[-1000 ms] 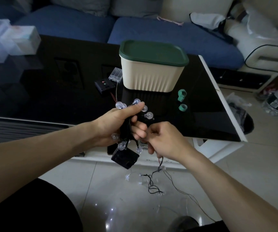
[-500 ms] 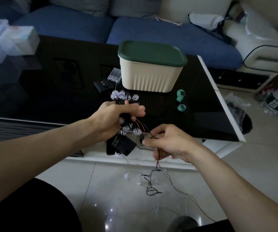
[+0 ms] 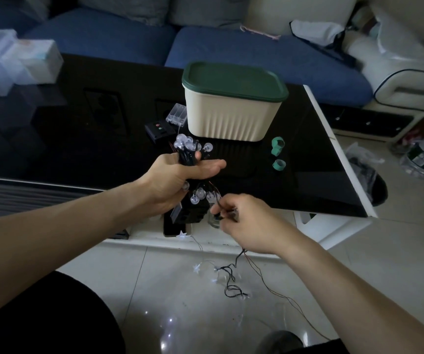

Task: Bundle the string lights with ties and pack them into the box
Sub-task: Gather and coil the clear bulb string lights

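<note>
My left hand [image 3: 177,180] grips a folded bunch of string lights [image 3: 189,149]; clear round bulbs stick out above and below the fist, and a black battery pack [image 3: 188,213] hangs under it. Just to the lower right, my right hand [image 3: 249,223] pinches the black wire of the same string. The loose rest of the wire [image 3: 231,279] trails down onto the floor. Behind my hands on the black table stands the cream box [image 3: 231,118] with its green lid [image 3: 234,80] on. Two green ties [image 3: 277,154] lie to the right of the box.
A black remote [image 3: 158,129] and a clear battery holder [image 3: 177,116] lie left of the box. Clear plastic boxes [image 3: 14,57] sit at the table's far left. A blue sofa [image 3: 257,54] runs behind. Right of the table edge [image 3: 333,149] are a bin and bottles on the floor.
My left hand has raised and turned the bunch so more bulbs cluster above the fist. My right hand has drawn away to the lower right along the wire.
</note>
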Demonstrator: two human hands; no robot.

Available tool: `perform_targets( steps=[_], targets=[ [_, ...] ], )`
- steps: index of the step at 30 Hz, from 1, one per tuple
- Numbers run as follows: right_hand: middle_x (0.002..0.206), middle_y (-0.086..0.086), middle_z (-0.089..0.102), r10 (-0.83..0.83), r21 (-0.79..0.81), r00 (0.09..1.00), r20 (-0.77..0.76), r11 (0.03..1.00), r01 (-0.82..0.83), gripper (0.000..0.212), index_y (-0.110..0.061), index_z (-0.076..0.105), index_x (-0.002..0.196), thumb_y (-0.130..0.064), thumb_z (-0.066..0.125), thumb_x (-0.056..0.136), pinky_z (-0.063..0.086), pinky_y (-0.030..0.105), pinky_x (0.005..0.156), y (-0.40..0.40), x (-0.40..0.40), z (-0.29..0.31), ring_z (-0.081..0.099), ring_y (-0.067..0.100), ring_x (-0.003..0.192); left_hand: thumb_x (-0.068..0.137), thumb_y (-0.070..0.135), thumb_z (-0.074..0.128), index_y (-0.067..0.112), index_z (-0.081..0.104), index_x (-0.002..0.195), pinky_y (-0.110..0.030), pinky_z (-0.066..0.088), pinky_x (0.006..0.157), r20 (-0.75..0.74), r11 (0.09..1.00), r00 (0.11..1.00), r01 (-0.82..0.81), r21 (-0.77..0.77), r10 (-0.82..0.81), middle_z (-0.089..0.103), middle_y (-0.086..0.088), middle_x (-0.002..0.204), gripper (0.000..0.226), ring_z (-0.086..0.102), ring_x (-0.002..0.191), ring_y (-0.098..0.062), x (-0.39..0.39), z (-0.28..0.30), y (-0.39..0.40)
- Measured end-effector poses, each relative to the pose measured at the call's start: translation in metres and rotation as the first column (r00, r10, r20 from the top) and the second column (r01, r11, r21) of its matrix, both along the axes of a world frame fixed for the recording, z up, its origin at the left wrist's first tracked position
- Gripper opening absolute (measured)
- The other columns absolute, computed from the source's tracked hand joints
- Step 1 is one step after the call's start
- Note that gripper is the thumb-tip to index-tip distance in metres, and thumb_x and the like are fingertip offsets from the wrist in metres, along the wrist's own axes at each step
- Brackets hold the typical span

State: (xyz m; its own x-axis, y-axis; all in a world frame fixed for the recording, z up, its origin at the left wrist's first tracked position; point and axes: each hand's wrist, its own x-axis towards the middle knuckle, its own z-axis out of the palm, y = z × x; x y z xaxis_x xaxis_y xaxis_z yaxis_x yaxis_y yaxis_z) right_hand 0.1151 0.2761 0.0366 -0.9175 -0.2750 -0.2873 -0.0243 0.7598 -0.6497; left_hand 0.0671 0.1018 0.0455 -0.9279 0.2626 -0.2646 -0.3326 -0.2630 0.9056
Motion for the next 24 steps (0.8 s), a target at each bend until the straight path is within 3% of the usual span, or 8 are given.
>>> perform_targets(
  steps=[4,8,12,14,19,22,24],
  targets=[
    [0.113,-0.008,0.057,0.178,0.119,0.981,-0.082,0.979,-0.168,0.027,-0.028,0.068,0.119,-0.016,0.052,0.101,0.034,0.004,0.067,-0.005,0.007,0.002,0.054,0.005,0.098,0.076,-0.009,0.068,-0.019,0.056,0.119,-0.027,0.056,0.09,-0.072,0.988,0.989,0.118,-0.099,-0.125,0.072,-0.019,0.112,0.045,0.07,0.107,-0.024,0.007,-0.007,0.004],
    [0.081,-0.016,0.053,0.247,0.154,0.964,-0.095,0.961,-0.231,0.021,-0.026,0.072,0.109,-0.019,0.053,0.101,0.036,0.017,0.061,-0.005,0.011,0.005,0.054,0.002,0.073,0.082,-0.016,0.063,-0.014,0.059,0.107,-0.035,0.057,0.091,-0.058,0.937,0.957,0.266,-0.227,-0.286,0.072,-0.022,0.108,0.025,0.07,0.104,-0.028,0.009,-0.017,0.004],
    [0.069,-0.011,0.065,0.145,0.055,0.983,-0.116,0.989,-0.14,0.012,-0.023,0.076,0.101,-0.021,0.065,0.097,0.053,0.021,0.056,-0.002,0.012,0.012,0.064,0.005,0.051,0.086,-0.003,0.062,-0.008,0.066,0.087,-0.026,0.053,0.066,-0.014,0.869,0.907,0.399,-0.292,-0.421,0.067,-0.015,0.08,0.006,0.067,0.073,-0.019,0.011,-0.02,0.007],
    [0.063,-0.004,0.071,0.08,-0.015,0.986,-0.145,0.996,-0.083,0.002,-0.021,0.077,0.09,-0.023,0.075,0.089,0.05,0.016,0.052,-0.001,0.01,0.015,0.066,0.004,0.049,0.084,0.01,0.062,-0.02,0.059,0.089,-0.026,0.049,0.058,0.03,0.871,0.904,0.42,-0.256,-0.427,0.059,-0.023,0.083,0.03,0.061,0.068,-0.024,0.012,-0.021,0.01],
    [0.052,-0.007,0.068,-0.071,-0.136,0.973,-0.219,0.99,0.041,0.025,-0.017,0.069,0.063,-0.026,0.092,0.07,0.046,0.013,0.048,0.001,0.006,0.02,0.064,0.002,0.045,0.089,0.021,0.051,-0.014,0.063,0.095,-0.026,0.053,0.058,0.08,0.859,0.87,0.492,-0.14,-0.486,0.066,-0.027,0.083,0.037,0.067,0.069,-0.028,0.017,-0.014,0.015],
    [0.049,-0.007,0.063,-0.133,-0.153,0.954,-0.268,0.984,0.094,0.037,-0.016,0.063,0.061,-0.033,0.096,0.06,0.041,0.012,0.045,0.006,0.0,0.017,0.058,-0.002,0.043,0.087,0.025,0.054,-0.008,0.065,0.093,-0.025,0.05,0.052,0.071,0.81,0.832,0.552,-0.195,-0.55,0.068,-0.027,0.084,0.035,0.067,0.06,-0.027,0.019,-0.012,0.016],
    [0.052,-0.01,0.06,-0.147,-0.124,0.951,-0.273,0.985,0.117,0.041,-0.019,0.062,0.062,-0.04,0.097,0.055,0.04,0.013,0.044,0.011,-0.005,0.014,0.053,-0.003,0.044,0.092,0.022,0.053,-0.009,0.062,0.087,-0.022,0.044,0.045,0.07,0.775,0.811,0.576,-0.261,-0.58,0.068,-0.017,0.07,0.032,0.061,0.05,-0.022,0.022,-0.011,0.016]
  ],
)
